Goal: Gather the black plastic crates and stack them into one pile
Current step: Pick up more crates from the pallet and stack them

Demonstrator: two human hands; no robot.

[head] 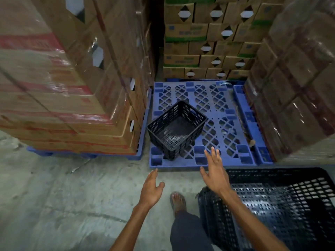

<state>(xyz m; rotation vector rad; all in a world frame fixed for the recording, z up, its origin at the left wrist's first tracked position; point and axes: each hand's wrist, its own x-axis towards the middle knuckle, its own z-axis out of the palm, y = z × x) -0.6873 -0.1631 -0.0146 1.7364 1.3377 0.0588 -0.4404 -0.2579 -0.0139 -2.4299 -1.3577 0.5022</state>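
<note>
Head view: an empty black crate (pixel 176 130) sits turned corner-on at the near left of a blue pallet (pixel 224 113), toward eleven o'clock from the right hand (pixel 214 173) — the nearer one. Left hand (pixel 152 190) lags at six o'clock. Both are spread wide, holding nothing; the crate pile (pixel 282 211) stands at four o'clock.

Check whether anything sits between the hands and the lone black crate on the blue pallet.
Nothing visible does. Both hands, left and right, are open and empty, reaching toward the black crate. Only bare floor and the blue pallet surface lie between them. The crate stack sits off to the right, clear of the path.
</note>
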